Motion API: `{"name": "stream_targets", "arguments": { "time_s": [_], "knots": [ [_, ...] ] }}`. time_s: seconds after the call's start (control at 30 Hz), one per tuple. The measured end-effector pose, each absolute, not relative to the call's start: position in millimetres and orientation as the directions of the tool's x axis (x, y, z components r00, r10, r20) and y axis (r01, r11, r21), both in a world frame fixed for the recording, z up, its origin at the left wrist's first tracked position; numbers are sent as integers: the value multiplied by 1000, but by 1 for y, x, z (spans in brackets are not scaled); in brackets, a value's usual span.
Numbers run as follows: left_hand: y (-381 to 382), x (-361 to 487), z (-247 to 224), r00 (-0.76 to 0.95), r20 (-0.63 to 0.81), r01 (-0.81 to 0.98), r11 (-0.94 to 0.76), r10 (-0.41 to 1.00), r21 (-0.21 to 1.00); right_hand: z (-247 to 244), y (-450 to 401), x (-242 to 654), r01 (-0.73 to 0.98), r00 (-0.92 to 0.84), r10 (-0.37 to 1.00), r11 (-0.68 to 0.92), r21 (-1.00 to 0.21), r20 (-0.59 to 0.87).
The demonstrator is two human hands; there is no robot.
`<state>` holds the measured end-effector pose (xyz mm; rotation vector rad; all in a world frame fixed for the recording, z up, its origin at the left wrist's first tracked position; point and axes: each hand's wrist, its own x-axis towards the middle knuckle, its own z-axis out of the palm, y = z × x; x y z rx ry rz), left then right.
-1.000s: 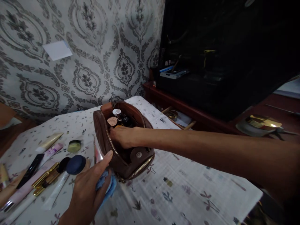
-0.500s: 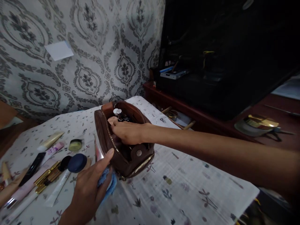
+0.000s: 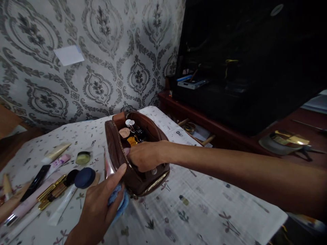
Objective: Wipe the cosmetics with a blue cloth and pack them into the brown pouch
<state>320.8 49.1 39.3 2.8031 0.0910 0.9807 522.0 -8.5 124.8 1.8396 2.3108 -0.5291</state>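
A brown makeup bag (image 3: pixel 112 143) stands unzipped on the cloth-covered table. Inside it show a round beige compact (image 3: pixel 124 132), silver-capped bottles (image 3: pixel 132 125) and an amber item (image 3: pixel 132 140). My right hand (image 3: pixel 144 156) reaches into the front of the bag, its fingers hidden below the rim. By its fingers lies a pinkish item (image 3: pixel 126 150). My left hand (image 3: pixel 98 199) rests against the bag's left side, index finger stretched along the wall and thumb apart. Next to that hand are a shiny pinkish packet (image 3: pixel 109 167) and a ruffled blue item (image 3: pixel 123 206).
On the left of the table lie several cosmetics: tubes (image 3: pixel 56 153), a green-lidded jar (image 3: pixel 83 157), a dark blue round lid (image 3: pixel 85 177) and gold-coloured sticks (image 3: pixel 51 188). A dark red cabinet (image 3: pixel 217 134) with a large black screen (image 3: pixel 245 61) stands at the right.
My right hand has moved from the compact toward the bag's near end and deeper in, uncovering the compact and the amber item. My left hand has stayed by the bag. The view shifted slightly.
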Motion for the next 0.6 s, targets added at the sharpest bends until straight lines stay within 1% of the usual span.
{"name": "stream_targets", "arguments": {
  "time_s": [0.1, 0.17, 0.2, 0.27, 0.33, 0.4, 0.47, 0.53, 0.6],
  "knots": [
    [48, 321, 40, 785, 608, 17, -985, 120, 172, 126, -8, 525, 963, -264, 877, 213, -166, -402],
    [47, 321, 42, 783, 612, 25, -989, 111, 147, 130, -12, 528, 958, -273, 884, 213, -194, -379],
    [47, 321, 42, 781, 616, 26, -990, 106, 137, 134, -16, 531, 954, -273, 902, 207, -219, -335],
    [48, 322, 43, 780, 619, 18, -992, 94, 127, 143, -27, 536, 941, -244, 955, 191, -279, -170],
    [49, 322, 42, 776, 625, 9, -992, 85, 124, 151, -45, 541, 929, -155, 987, 162, -333, 48],
    [50, 322, 40, 776, 625, 7, -992, 84, 124, 156, -65, 543, 924, -38, 979, 111, -366, 202],
    [51, 321, 39, 775, 624, 19, -991, 99, 134, 152, -85, 543, 913, 10, 975, 82, -400, 223],
    [51, 320, 39, 775, 622, 22, -989, 111, 149, 141, -102, 540, 892, -33, 985, 105, -439, 169],
    [50, 320, 40, 771, 626, 17, -987, 114, 159, 126, -116, 537, 877, -66, 986, 131, -462, 153]
  ]
}}
